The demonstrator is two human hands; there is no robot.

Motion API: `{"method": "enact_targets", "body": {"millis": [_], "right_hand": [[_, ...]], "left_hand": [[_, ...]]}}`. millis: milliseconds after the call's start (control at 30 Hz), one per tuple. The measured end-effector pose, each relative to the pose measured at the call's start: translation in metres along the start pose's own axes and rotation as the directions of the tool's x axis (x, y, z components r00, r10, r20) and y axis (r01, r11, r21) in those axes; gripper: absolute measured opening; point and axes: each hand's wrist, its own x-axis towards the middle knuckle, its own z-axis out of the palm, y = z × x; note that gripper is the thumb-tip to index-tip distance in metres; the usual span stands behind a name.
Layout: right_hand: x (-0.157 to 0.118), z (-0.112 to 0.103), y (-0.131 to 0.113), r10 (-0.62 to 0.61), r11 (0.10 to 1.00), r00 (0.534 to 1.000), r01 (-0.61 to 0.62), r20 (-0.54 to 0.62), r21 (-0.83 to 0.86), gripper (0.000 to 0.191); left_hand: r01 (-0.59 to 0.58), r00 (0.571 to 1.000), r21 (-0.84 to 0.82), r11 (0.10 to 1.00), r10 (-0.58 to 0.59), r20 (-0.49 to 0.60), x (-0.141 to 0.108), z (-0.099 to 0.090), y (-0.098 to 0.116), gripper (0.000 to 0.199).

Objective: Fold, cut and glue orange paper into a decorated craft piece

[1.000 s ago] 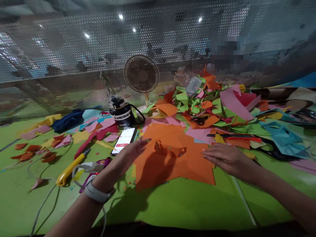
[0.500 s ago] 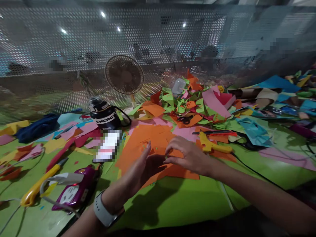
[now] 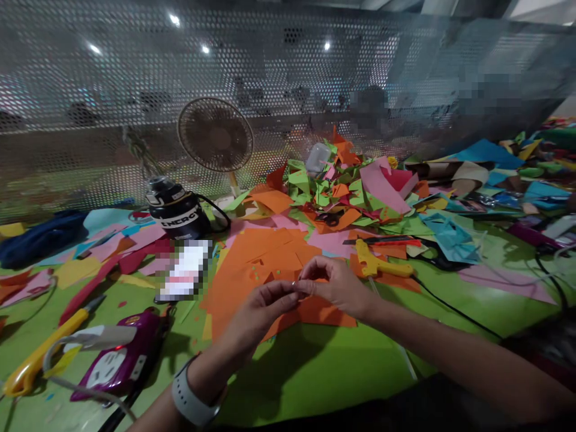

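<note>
Over the orange paper sheets [image 3: 252, 258], my two hands meet at their fingertips. My left hand [image 3: 265, 306], with a pale watch [image 3: 191, 393] on its wrist, is closed in a pinch. My right hand [image 3: 330, 285] pinches from the other side, its thumb and index finger touching the left fingertips. A tiny pale speck shows between the fingers, too small to name. A yellow glue gun [image 3: 382, 264] lies right of my right hand, beside a red and black cutter [image 3: 391, 241].
At left lie a purple power strip [image 3: 119, 360], a second yellow tool [image 3: 49, 351] and a phone-like bright screen [image 3: 186, 270]. Behind stand a dark bottle [image 3: 177, 210] and a fan [image 3: 216, 135]. Scissors [image 3: 333, 219] lie by the heaped paper scraps [image 3: 346, 186]. Cords cross the green table [image 3: 315, 372].
My left hand has gone from spread fingers to a pinch that meets the right fingertips. The surroundings have shifted slightly left in the view.
</note>
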Motion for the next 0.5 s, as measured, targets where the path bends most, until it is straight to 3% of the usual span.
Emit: {"method": "enact_targets", "body": {"millis": [200, 500], "right_hand": [[-0.0041, 0.0061, 0.0034, 0.061, 0.986, 0.997, -0.053, -0.048, 0.158, 0.037], [-0.0063, 0.0043, -0.0006, 0.101, 0.964, 0.992, -0.079, -0.078, 0.254, 0.04]], "left_hand": [[-0.1, 0.991, 0.145, 0.984, 0.112, -0.079, 0.0021, 0.0043, -0.0039, 0.029], [-0.124, 0.984, 0.161, 0.979, 0.142, -0.107, 0.0028, 0.0048, -0.0014, 0.028]]}}
